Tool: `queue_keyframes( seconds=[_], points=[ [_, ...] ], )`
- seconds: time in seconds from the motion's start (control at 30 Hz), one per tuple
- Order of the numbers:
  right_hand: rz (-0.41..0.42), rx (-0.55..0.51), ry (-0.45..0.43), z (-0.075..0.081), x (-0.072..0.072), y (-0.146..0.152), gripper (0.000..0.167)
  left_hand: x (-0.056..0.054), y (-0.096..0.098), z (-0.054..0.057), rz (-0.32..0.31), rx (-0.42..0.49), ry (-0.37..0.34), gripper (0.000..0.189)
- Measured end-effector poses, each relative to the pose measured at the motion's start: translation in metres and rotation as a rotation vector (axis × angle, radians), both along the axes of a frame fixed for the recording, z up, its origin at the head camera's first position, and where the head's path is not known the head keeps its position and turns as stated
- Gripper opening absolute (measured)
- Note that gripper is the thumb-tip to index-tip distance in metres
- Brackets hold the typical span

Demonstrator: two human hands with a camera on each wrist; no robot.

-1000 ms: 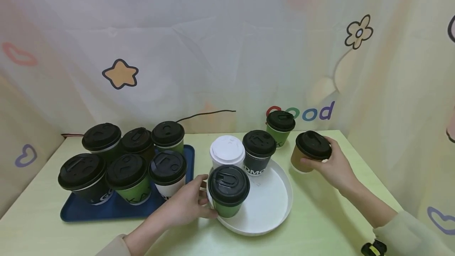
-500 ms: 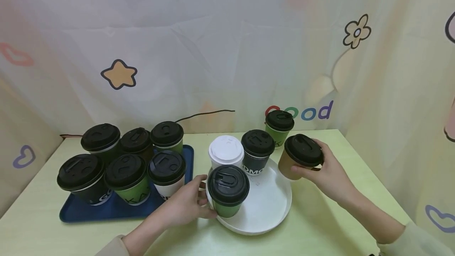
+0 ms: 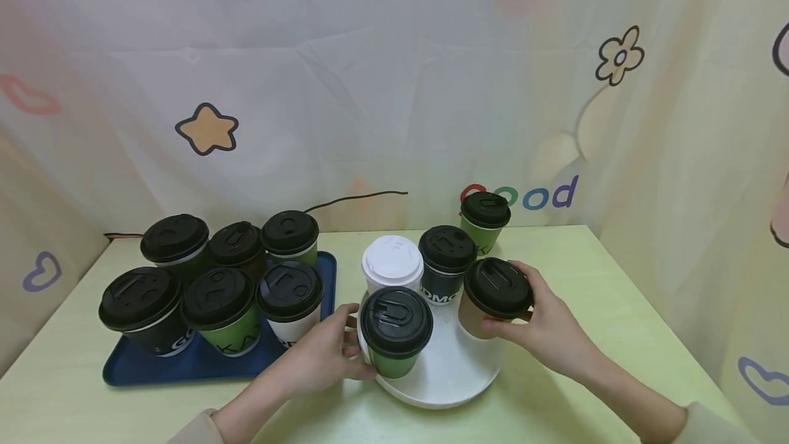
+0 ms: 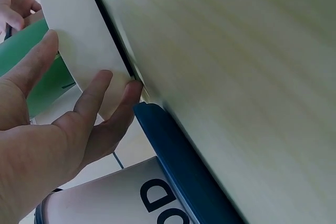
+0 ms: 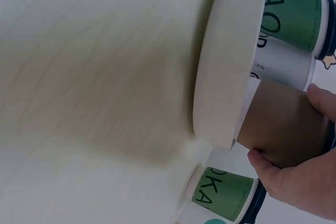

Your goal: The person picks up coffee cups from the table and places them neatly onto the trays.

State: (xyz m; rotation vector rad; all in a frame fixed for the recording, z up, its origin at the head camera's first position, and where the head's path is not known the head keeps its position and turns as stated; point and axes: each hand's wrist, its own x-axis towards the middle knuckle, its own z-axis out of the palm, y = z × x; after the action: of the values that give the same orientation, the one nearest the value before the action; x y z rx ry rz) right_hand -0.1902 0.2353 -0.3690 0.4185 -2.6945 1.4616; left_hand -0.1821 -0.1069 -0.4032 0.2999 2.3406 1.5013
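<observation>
My right hand (image 3: pixel 545 324) grips a brown paper coffee cup (image 3: pixel 473 317) with a black lid, thumb and fingers around its side. The cup is over the right part of a round white tray (image 3: pixel 431 401); in the right wrist view its base is by the tray's rim, and I cannot tell if it touches the floor of the tray. My left hand (image 3: pixel 323 355) rests its outstretched fingers against the tray's left outer wall. On the tray stand a green cup (image 3: pixel 394 365) with a black lid, a white-lidded cup (image 3: pixel 393 259) and a dark grey cup (image 3: pixel 442 283).
A blue tray (image 3: pixel 203 372) at left holds several black-lidded cups, including a white one (image 3: pixel 292 327) close to my left wrist. A green cup (image 3: pixel 483 235) stands on the pale table (image 3: pixel 616 334) behind the round tray. A patterned curtain (image 3: pixel 394 88) hangs at the back.
My right hand has carried the brown cup leftward and nearer, from the table at right to over the round tray. My left hand has stayed put at the tray's edge.
</observation>
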Motion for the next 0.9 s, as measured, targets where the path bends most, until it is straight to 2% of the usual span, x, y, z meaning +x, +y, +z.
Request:
queue_keyframes(
  seconds=[0.2,0.4,0.9],
  points=[
    [-0.01,0.061,0.037,-0.008,0.002,-0.006,0.099,0.0,0.0,0.001,-0.004,0.01,-0.004,0.102],
    [-0.032,0.114,0.025,-0.012,0.001,-0.006,0.101,0.001,0.0,0.001,-0.004,0.017,-0.007,0.103],
    [-0.005,0.081,0.018,-0.018,-0.011,-0.005,0.1,0.001,0.0,0.002,0.0,0.041,-0.024,0.111]
  ],
)
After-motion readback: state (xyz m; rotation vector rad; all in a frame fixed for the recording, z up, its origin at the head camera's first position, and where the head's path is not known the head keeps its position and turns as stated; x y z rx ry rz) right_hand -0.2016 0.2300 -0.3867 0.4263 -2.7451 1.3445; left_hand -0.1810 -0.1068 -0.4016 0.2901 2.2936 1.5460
